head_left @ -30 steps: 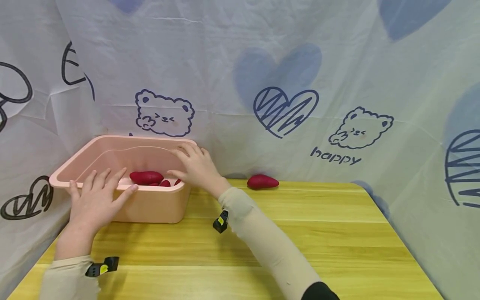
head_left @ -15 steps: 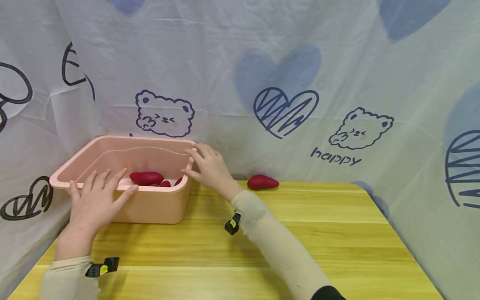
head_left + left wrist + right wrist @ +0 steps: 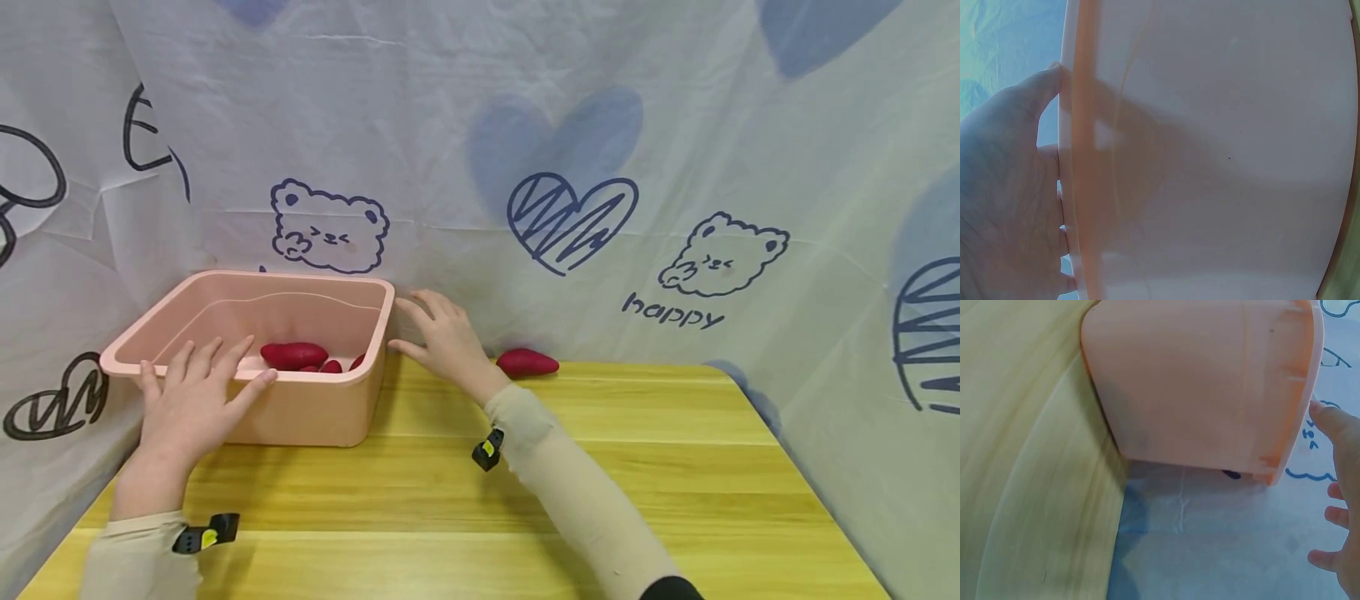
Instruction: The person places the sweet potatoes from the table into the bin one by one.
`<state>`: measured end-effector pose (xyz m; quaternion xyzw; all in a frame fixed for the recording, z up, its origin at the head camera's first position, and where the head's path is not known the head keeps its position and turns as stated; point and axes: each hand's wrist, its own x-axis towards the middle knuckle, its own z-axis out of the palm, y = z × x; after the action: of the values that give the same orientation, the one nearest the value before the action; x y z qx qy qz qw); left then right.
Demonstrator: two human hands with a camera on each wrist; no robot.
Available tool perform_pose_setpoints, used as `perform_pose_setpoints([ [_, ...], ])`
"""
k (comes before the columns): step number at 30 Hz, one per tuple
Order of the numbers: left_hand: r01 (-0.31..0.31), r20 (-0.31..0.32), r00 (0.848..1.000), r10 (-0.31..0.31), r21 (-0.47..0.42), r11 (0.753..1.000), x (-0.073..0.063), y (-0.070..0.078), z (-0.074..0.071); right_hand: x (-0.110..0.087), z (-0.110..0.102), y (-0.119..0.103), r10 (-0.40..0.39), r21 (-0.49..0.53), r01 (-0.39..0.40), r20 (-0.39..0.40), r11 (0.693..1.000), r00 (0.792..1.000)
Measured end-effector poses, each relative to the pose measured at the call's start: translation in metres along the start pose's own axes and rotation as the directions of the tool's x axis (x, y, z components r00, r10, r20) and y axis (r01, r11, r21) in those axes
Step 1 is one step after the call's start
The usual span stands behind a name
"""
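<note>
A pink plastic bin (image 3: 300,408) stands at the left back of the table, with several dark red sweet potatoes (image 3: 294,356) inside; its front wall partly hides them. My left hand (image 3: 187,404) rests on the bin's front rim, fingers spread and fairly straight over it. In the left wrist view the thumb (image 3: 1044,87) touches the rim beside the bin's outer wall (image 3: 1222,156). Just right of the bin, my right hand (image 3: 450,346) hovers with loosely bent fingers and holds nothing. Another sweet potato (image 3: 527,362) lies on the table, behind and right of that hand.
The wooden table (image 3: 637,483) extends to the right and front. A white printed cloth (image 3: 450,125) hangs right behind the table's back edge and along both sides. The bin stands close to the cloth at the left and back.
My right hand has moved right, from over the bin's right rim to outside the bin. The left hand, the bin and the sweet potatoes stay in place.
</note>
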<state>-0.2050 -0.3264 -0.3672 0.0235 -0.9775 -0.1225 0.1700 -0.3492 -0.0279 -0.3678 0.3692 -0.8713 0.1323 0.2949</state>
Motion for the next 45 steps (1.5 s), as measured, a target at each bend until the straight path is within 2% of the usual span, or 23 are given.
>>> perform_pose_setpoints([
  [6, 0.005, 0.012, 1.000, -0.005, 0.001, 1.000, -0.001, 0.001, 0.000, -0.010, 0.000, 0.012, -0.002, -0.012, 0.002, 0.000, 1.000, 1.000],
  [14, 0.003, 0.016, 1.000, -0.002, -0.005, 1.000, -0.001, 0.001, 0.000, -0.025, 0.000, 0.032, 0.059, 0.019, -0.060, 0.048, 0.998, 0.997],
  [21, 0.002, 0.024, 1.000, -0.002, -0.002, 1.000, 0.000, 0.001, -0.001, -0.042, 0.008, 0.051, 0.086, 0.013, -0.087, 0.042, 0.996, 0.995],
  [31, -0.005, 0.019, 1.000, 0.005, -0.002, 1.000, -0.001, 0.000, -0.001, -0.065, 0.013, 0.068, 0.180, -0.005, -0.181, 0.111, 0.984, 0.977],
  [45, -0.004, 0.024, 1.000, 0.004, 0.003, 1.000, -0.001, 0.001, -0.003, -0.091, 0.021, 0.087, 0.202, -0.008, -0.202, 0.118, 0.979, 0.972],
])
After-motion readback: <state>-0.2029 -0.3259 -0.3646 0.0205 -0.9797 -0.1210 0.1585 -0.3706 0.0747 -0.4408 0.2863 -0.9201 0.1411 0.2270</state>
